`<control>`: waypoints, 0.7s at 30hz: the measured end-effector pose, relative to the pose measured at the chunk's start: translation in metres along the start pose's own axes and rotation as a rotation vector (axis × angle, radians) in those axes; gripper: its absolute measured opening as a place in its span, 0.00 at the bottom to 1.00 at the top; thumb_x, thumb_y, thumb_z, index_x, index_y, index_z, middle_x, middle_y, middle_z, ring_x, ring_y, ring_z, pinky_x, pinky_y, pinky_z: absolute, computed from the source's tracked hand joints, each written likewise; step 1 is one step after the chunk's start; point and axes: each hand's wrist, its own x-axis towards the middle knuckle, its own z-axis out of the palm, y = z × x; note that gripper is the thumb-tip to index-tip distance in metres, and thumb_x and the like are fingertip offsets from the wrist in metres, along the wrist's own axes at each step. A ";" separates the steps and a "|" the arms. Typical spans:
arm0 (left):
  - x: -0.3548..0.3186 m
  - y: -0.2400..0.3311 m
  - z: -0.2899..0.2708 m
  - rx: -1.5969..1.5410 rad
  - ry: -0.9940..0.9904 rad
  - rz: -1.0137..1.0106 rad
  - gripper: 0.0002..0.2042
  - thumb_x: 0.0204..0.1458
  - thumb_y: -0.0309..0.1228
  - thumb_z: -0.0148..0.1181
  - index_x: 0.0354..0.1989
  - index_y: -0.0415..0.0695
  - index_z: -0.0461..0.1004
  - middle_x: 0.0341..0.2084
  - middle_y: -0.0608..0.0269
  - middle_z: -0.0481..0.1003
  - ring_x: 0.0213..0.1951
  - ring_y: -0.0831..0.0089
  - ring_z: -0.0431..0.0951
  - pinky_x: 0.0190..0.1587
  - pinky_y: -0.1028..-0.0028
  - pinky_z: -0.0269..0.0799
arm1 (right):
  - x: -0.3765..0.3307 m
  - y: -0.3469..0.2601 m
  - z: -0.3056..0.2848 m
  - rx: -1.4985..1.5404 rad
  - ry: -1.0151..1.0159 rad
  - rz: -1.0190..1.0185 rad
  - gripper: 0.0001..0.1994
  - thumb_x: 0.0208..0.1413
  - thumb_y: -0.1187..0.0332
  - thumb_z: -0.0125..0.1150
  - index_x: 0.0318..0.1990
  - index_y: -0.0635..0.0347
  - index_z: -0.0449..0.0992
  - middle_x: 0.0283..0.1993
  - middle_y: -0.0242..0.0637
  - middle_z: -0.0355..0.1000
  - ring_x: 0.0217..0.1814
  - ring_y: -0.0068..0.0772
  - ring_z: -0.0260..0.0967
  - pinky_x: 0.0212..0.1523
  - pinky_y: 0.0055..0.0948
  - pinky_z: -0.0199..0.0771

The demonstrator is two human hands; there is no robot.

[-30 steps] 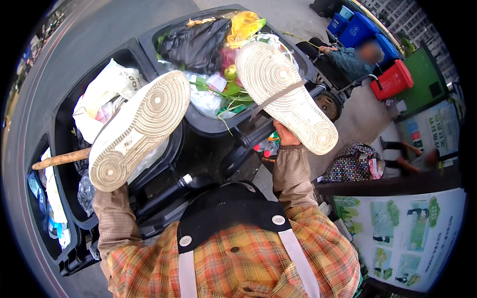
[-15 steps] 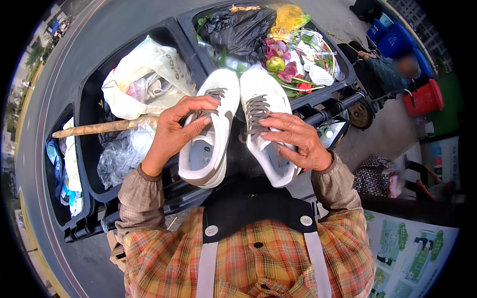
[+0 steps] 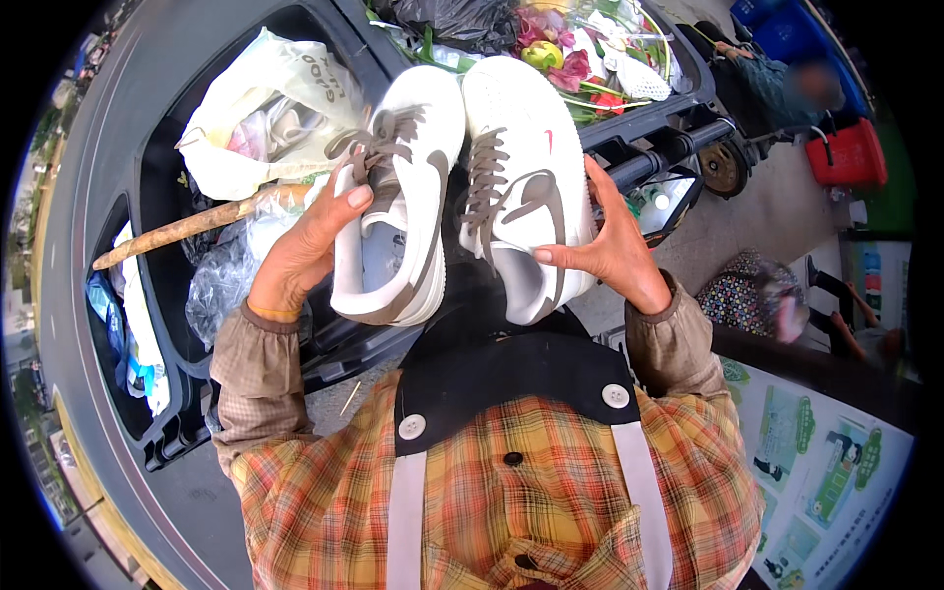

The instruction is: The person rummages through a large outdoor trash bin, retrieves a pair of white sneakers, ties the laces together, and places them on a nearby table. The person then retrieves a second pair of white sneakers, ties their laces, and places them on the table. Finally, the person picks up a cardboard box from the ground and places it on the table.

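White shoe (image 3: 423,202) gripped at the collar by fingers of the left hand (image 3: 307,246); its mate (image 3: 531,177) clasped, thumb against fingers, in the right hand (image 3: 626,254). Shoes side by side, toes close together, before rubbish-filled dark bins (image 3: 369,47).

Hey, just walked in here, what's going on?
Someone in a plaid shirt is holding a pair of shoes. The left hand grips one white shoe near its opening, and the right hand holds the other shoe by its outer side. Both shoes point away from the wearer. Beyond them are rubbish bins, one containing a white bag, with a stick lying across it.
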 end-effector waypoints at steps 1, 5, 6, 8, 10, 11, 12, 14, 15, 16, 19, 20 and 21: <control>-0.001 -0.002 0.003 -0.040 0.015 0.000 0.39 0.45 0.40 0.61 0.62 0.42 0.46 0.53 0.57 0.60 0.52 0.69 0.64 0.54 0.73 0.61 | 0.002 -0.002 0.003 -0.033 0.010 -0.046 0.57 0.25 0.49 0.75 0.60 0.72 0.47 0.56 0.57 0.55 0.59 0.50 0.52 0.59 0.41 0.52; 0.006 -0.015 0.005 -0.118 0.154 0.044 0.37 0.46 0.32 0.60 0.63 0.45 0.46 0.51 0.58 0.62 0.50 0.71 0.65 0.52 0.73 0.63 | 0.004 0.011 0.024 0.139 0.063 0.071 0.52 0.30 0.64 0.75 0.62 0.69 0.46 0.54 0.49 0.58 0.54 0.39 0.60 0.54 0.33 0.61; 0.005 -0.015 0.007 -0.113 0.162 0.058 0.37 0.45 0.32 0.60 0.63 0.45 0.46 0.51 0.58 0.63 0.50 0.71 0.66 0.51 0.73 0.63 | 0.004 0.013 0.029 0.370 0.077 0.149 0.52 0.29 0.62 0.75 0.60 0.73 0.47 0.44 0.44 0.62 0.44 0.33 0.63 0.44 0.30 0.66; 0.004 -0.013 0.009 -0.099 0.175 0.048 0.37 0.44 0.32 0.60 0.63 0.45 0.47 0.49 0.59 0.63 0.49 0.72 0.66 0.50 0.73 0.64 | 0.015 0.016 0.042 0.410 0.029 0.132 0.46 0.32 0.63 0.74 0.58 0.75 0.53 0.40 0.42 0.62 0.39 0.29 0.63 0.40 0.27 0.67; 0.006 -0.014 0.013 -0.064 0.161 0.087 0.37 0.43 0.33 0.61 0.62 0.46 0.48 0.50 0.59 0.61 0.50 0.70 0.65 0.51 0.73 0.63 | 0.017 0.010 0.048 0.180 0.008 0.044 0.42 0.34 0.61 0.72 0.56 0.74 0.57 0.38 0.44 0.62 0.40 0.34 0.62 0.42 0.30 0.66; 0.006 -0.013 0.013 -0.055 0.171 0.097 0.37 0.43 0.33 0.61 0.62 0.46 0.48 0.51 0.59 0.61 0.51 0.70 0.64 0.51 0.73 0.63 | 0.019 -0.002 0.048 -0.001 0.033 -0.028 0.41 0.35 0.60 0.71 0.55 0.73 0.58 0.38 0.45 0.62 0.41 0.36 0.61 0.43 0.31 0.65; 0.005 -0.013 0.010 -0.073 0.168 0.106 0.38 0.43 0.33 0.61 0.62 0.46 0.48 0.51 0.59 0.60 0.51 0.70 0.64 0.51 0.72 0.63 | 0.020 -0.014 0.047 -0.180 0.071 -0.102 0.40 0.36 0.59 0.70 0.55 0.73 0.59 0.38 0.46 0.62 0.42 0.38 0.61 0.44 0.32 0.64; 0.006 -0.020 0.003 -0.105 0.156 0.124 0.38 0.43 0.33 0.61 0.62 0.46 0.47 0.52 0.59 0.60 0.52 0.69 0.63 0.51 0.72 0.62 | 0.015 -0.014 0.052 -0.241 0.071 -0.238 0.42 0.38 0.55 0.69 0.57 0.70 0.54 0.40 0.50 0.62 0.49 0.45 0.57 0.50 0.36 0.60; 0.007 -0.023 0.000 -0.126 0.182 0.089 0.38 0.42 0.33 0.61 0.62 0.46 0.48 0.52 0.59 0.59 0.52 0.69 0.63 0.52 0.72 0.62 | 0.012 0.001 0.058 -0.253 0.118 -0.325 0.43 0.39 0.55 0.68 0.58 0.68 0.52 0.42 0.50 0.62 0.52 0.46 0.56 0.52 0.36 0.59; 0.005 -0.022 -0.001 -0.130 0.200 0.072 0.37 0.42 0.33 0.60 0.62 0.46 0.48 0.52 0.59 0.59 0.52 0.69 0.63 0.52 0.72 0.62 | 0.011 0.010 0.065 -0.124 0.108 -0.298 0.44 0.39 0.56 0.69 0.59 0.66 0.50 0.42 0.50 0.63 0.52 0.44 0.56 0.52 0.36 0.60; 0.000 -0.025 -0.002 -0.174 0.188 0.073 0.35 0.42 0.30 0.56 0.62 0.46 0.50 0.52 0.59 0.59 0.52 0.68 0.62 0.52 0.72 0.61 | 0.003 0.017 0.074 0.261 0.049 -0.158 0.46 0.38 0.59 0.71 0.62 0.61 0.46 0.45 0.47 0.63 0.54 0.39 0.58 0.53 0.34 0.60; -0.002 -0.021 0.001 -0.171 0.175 0.096 0.35 0.42 0.29 0.56 0.62 0.46 0.50 0.52 0.59 0.59 0.53 0.68 0.62 0.53 0.72 0.61 | 0.004 0.009 0.072 0.388 0.019 -0.083 0.47 0.38 0.60 0.71 0.62 0.59 0.46 0.46 0.46 0.63 0.53 0.38 0.59 0.53 0.34 0.60; -0.003 -0.023 -0.001 -0.185 0.180 0.129 0.36 0.40 0.28 0.55 0.62 0.46 0.48 0.53 0.58 0.58 0.54 0.68 0.60 0.54 0.71 0.60 | 0.004 0.004 0.071 0.514 -0.014 -0.008 0.47 0.37 0.62 0.72 0.63 0.57 0.45 0.47 0.45 0.63 0.53 0.36 0.60 0.53 0.33 0.61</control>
